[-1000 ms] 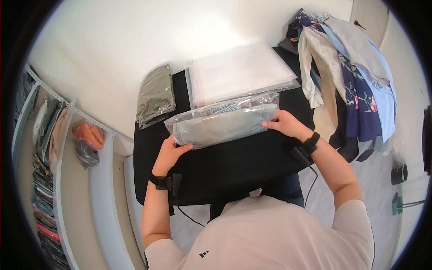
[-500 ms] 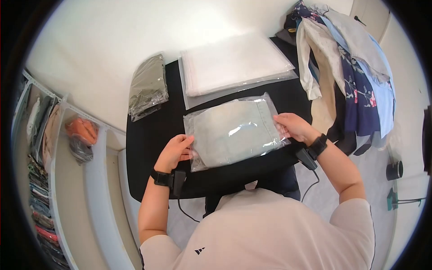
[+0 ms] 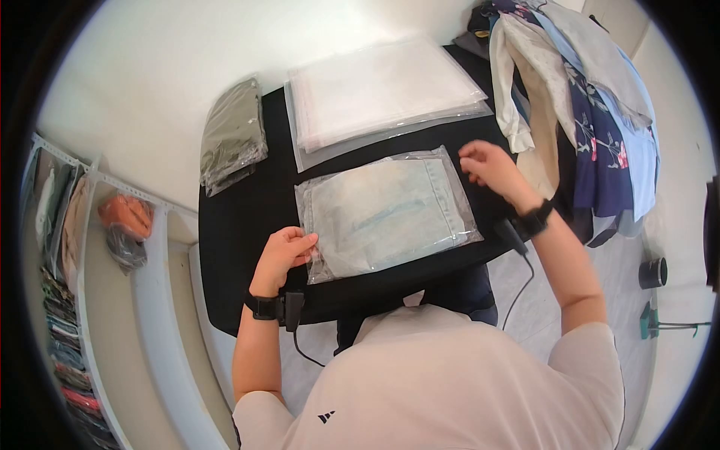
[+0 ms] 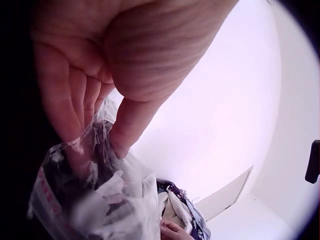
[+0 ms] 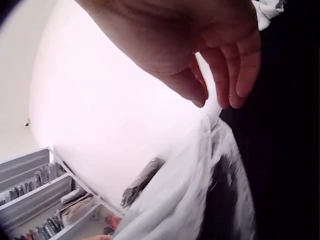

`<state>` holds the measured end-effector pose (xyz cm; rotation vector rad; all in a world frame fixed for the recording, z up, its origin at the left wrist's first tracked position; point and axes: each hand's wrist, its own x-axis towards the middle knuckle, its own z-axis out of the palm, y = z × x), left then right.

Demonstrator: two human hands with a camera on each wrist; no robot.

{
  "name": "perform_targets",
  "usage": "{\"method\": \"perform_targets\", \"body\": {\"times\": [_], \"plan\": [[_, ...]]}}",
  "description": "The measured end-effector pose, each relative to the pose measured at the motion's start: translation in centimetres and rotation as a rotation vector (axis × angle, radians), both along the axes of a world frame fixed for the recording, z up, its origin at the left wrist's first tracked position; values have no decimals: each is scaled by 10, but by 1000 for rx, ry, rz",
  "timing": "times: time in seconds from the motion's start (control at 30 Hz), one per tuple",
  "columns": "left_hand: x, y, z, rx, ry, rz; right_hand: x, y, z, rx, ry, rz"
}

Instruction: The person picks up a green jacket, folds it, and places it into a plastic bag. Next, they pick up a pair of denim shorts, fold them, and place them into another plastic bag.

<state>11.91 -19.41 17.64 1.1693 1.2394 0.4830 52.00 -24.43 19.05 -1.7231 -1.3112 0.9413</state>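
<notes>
Folded light-blue denim (image 3: 375, 214) lies inside a clear plastic bag (image 3: 463, 206) on the black table, waistband or hem seam toward the right. My left hand (image 3: 283, 259) pinches the bag's left edge; in the left wrist view, thumb and fingers (image 4: 131, 125) crease the film between them. Off the bag's upper right corner, my right hand (image 3: 491, 171) has its fingers loosely bent, holding nothing. The right wrist view shows a gap between these fingertips (image 5: 200, 102) and the bag's corner (image 5: 212, 125) just below them.
Behind the bag lies a stack of clear plastic bags (image 3: 382, 90). Bagged olive clothing (image 3: 234, 135) sits at the table's left. Loose garments (image 3: 577, 112) drape over the right end. Shelves (image 3: 86, 262) with packed clothes stand at left.
The bagged denim has gone from tilted up in both hands to flat on the table. My right hand has let go of its right edge and moved up; the left still holds on.
</notes>
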Motion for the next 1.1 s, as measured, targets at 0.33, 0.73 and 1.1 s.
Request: {"method": "perform_targets", "body": {"times": [0.33,0.73,1.1], "plan": [[1,-2,-1,21,4,13,21,73,-31,78,51,348],[3,0,-1,29,61,8,16,69,-41,114,414,-20],[6,-2,2,56,80,26,12,70,-36,-194,459,-20]]}}
